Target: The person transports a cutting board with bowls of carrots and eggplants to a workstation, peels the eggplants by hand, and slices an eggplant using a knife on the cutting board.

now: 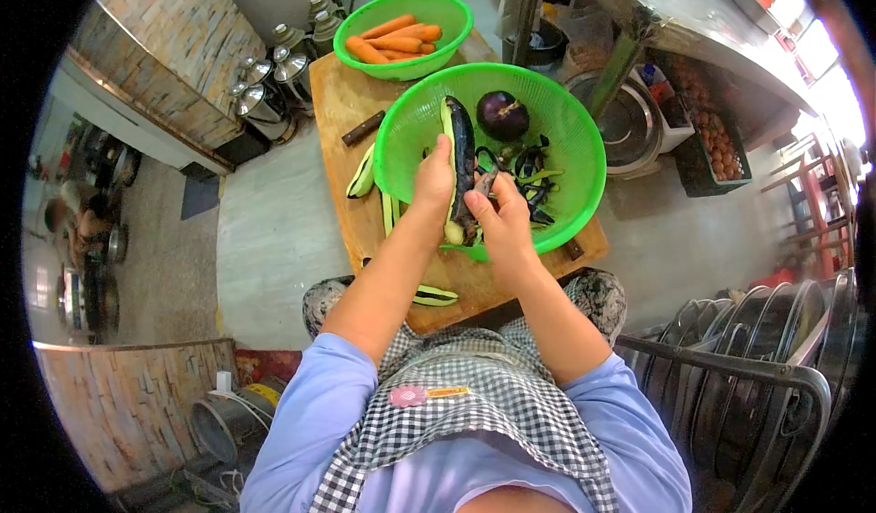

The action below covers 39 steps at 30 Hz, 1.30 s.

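Note:
Over a large green basket point(591, 153), my left hand point(434, 177) is wrapped round a long dark eggplant point(464, 148) with a pale green peeled strip along its left side. My right hand point(504, 219) is closed at the eggplant's lower right side, gripping a small brown handle point(486, 183); the tool's blade cannot be made out. Inside the basket lie a round dark eggplant point(503, 116) and dark peel strips point(532, 168). Striped, partly peeled eggplants point(362, 172) rest on the wooden board point(351, 230), left of the basket and in front of it.
Behind sits a smaller green basket point(461, 34) of carrots point(397, 41). Metal canisters point(292, 73) stand at the back left. A crate point(721, 153) of brown round items is at the right, and a metal rack point(730, 358) of round lids stands at the lower right.

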### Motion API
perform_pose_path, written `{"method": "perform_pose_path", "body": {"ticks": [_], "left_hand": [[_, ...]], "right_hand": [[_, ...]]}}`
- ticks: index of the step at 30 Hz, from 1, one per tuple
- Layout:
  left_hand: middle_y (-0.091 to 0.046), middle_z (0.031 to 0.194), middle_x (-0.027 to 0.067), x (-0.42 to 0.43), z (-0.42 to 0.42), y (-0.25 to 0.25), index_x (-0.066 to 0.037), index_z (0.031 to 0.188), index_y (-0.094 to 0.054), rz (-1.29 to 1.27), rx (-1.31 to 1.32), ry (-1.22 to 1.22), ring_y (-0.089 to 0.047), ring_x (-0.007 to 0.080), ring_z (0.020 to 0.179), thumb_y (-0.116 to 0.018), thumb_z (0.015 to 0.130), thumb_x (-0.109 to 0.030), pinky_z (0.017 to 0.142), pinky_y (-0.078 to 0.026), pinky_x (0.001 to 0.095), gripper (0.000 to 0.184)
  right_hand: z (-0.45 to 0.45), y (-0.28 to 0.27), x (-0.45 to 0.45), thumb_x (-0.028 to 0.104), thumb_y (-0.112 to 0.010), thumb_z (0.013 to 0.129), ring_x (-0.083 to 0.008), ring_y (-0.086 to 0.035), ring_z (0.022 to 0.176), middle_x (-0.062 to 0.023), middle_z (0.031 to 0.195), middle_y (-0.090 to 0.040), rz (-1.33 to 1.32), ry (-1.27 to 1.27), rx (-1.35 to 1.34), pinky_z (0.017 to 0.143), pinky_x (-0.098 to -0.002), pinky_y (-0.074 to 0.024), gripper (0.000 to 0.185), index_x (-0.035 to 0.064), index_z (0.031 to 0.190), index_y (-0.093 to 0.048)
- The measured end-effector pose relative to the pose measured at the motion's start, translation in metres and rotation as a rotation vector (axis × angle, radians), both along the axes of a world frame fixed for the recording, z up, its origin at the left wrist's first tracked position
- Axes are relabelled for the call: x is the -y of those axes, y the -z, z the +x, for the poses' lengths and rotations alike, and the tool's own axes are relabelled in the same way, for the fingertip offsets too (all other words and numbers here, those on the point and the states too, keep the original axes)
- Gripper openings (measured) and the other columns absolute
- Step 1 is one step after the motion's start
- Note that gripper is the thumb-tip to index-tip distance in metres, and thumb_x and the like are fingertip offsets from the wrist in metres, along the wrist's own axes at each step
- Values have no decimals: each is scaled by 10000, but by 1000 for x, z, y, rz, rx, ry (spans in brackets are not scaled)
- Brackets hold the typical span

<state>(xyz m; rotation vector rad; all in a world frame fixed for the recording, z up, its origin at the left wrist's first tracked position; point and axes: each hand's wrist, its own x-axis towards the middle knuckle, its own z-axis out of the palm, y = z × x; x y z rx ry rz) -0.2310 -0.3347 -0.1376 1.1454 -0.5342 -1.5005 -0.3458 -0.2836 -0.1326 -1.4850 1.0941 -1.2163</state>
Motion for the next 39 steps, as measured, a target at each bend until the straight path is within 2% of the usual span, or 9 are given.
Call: {"method": "perform_pose_path", "body": {"ticks": [10,12,15,18,24,27,30,36,39], "left_hand": [[-620,881,66,-15,-14,-21,-32,1005,-611,64,40,81,-555,141,749,-438,927,-417,675,-450,281,430],[-571,718,59,-23,-12,-14,-64,902,-586,79,103,250,-526,157,563,-399,927,-467,504,-453,289,446],[-555,699,60,-29,-6,11,-78,959,-517,-40,-174,429,-509,142,528,-378,911,-523,423,-438,272,469],[-556,729,62,-17,14,11,-88,981,-500,3,-237,369,-511,142,535,-369,900,-548,439,-449,262,485],[-566,737,108,16,18,15,14,916,-512,115,-422,69,-533,183,557,-387,923,-438,500,-491,290,469],[-556,660,109,23,16,14,-15,822,-529,90,-294,88,-521,199,487,-366,918,-444,464,-479,311,468],[-553,643,104,18,13,14,-31,801,-531,82,-269,112,-535,204,491,-368,921,-430,468,-476,318,448],[-584,746,66,1,-1,9,-57,867,-566,64,-72,52,-567,194,609,-366,936,-392,616,-485,325,396],[-591,758,76,-17,-9,-17,-69,901,-569,155,-211,50,-564,187,585,-391,931,-395,541,-482,331,373]], "right_hand": [[-3,12,102,136,-599,808,-153,-455,617,-80,666,-515,89,148,180,598,-313,-394,179,-22,771,-525],[-11,17,130,174,-616,794,-196,-516,631,-116,699,-570,185,171,249,615,-337,-416,208,-25,814,-559],[-44,48,174,254,-639,765,-351,-611,797,-217,860,-621,11,348,-618,684,-444,-450,321,-37,890,-589],[-73,74,179,215,-614,799,-339,-595,732,-205,777,-601,22,425,-895,662,-418,-456,253,-31,836,-576],[-30,-13,67,145,-602,824,-104,-486,707,-20,759,-555,28,92,-36,642,-272,-420,157,16,863,-523],[-4,7,21,86,-635,788,-129,-523,798,-59,900,-533,-69,-30,146,713,-267,-437,193,10,931,-531],[4,-3,-4,108,-614,818,-178,-502,888,-56,965,-465,-180,-15,-46,816,-296,-411,177,0,938,-540],[3,-5,12,92,-610,766,-285,-464,835,-111,825,-464,-196,52,-140,740,-356,-379,150,15,852,-515],[1,4,36,128,-609,787,-273,-480,794,-125,814,-479,-66,110,-69,713,-351,-380,173,-13,808,-511]]}}
